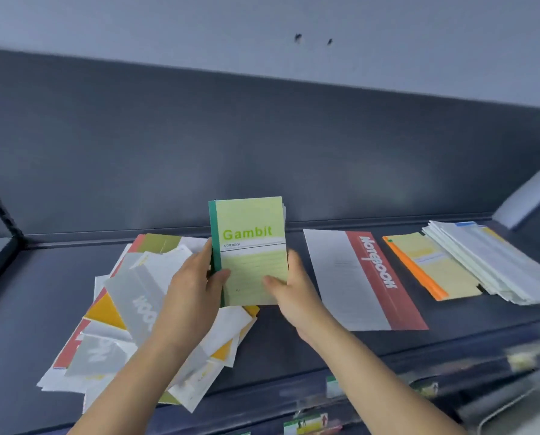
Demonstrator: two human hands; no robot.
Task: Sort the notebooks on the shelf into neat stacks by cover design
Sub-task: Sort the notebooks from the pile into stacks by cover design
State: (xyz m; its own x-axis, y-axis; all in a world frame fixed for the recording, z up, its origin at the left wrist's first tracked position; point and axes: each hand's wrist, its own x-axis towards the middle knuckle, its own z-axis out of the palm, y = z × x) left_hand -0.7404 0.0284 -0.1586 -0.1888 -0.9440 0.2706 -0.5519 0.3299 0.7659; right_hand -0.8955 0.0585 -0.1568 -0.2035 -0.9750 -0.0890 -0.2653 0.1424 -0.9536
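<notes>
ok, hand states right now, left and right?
Left hand: grips the green rectangular paper Gambit notebook at its spine side.
Right hand: grips the same notebook's opposite edge.

- Gambit notebook (251,252): pale green cover, dark green spine strip, bright green lettering, a white band across the middle, faint ruled lines below it.
- Red notebook (384,277): white cover with a broad red band that carries white lettering.
- Yellow notebook (432,268): pale yellow with an orange spine edge.
- Stack (488,262): mostly white, with bits of blue and yellow.
- Pile (130,309): grey panels with white lettering, mixed with white, orange-yellow, red and olive.
- Shelf (42,309): dark blue-grey.
- Wall (168,26): pale grey-blue with two dark marks.
</notes>
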